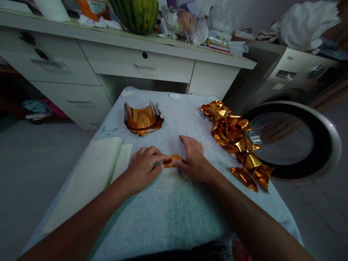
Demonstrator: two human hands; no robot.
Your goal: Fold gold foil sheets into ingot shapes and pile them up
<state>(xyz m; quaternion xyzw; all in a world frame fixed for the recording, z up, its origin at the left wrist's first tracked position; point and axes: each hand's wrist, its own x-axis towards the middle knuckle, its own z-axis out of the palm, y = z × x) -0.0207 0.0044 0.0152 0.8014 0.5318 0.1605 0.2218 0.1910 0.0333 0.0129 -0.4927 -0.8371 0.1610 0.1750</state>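
Two bare hands meet near the middle of a desk (174,214) covered with a pale blue cloth. Between them, flat on the cloth, lies one small piece of gold foil (169,163). The left hand (145,166) is partly open, its index finger reaching onto the foil's left part, thumb just below and the other fingers curled. The right hand (193,159) is more open, thumb pressing on the foil's right part, fingers pointing away from the wearer.

On the left of the desk lie white paper sheets (87,181), at least two layers; the exact count cannot be told. To the right, a long heap of folded gold foil pieces (231,132) runs toward the far edge, well over five, too crowded to count; two pieces lie at its near end.

Beyond the hands, slightly left, sits one curved stack of gold foil sheets (143,117), its ends turned up.

Farther back stands one white cabinet (163,67), with one watermelon (136,14) and one glass bowl (187,25) among the items on top. At right is one washing machine (285,72), its single round door (285,139) open.
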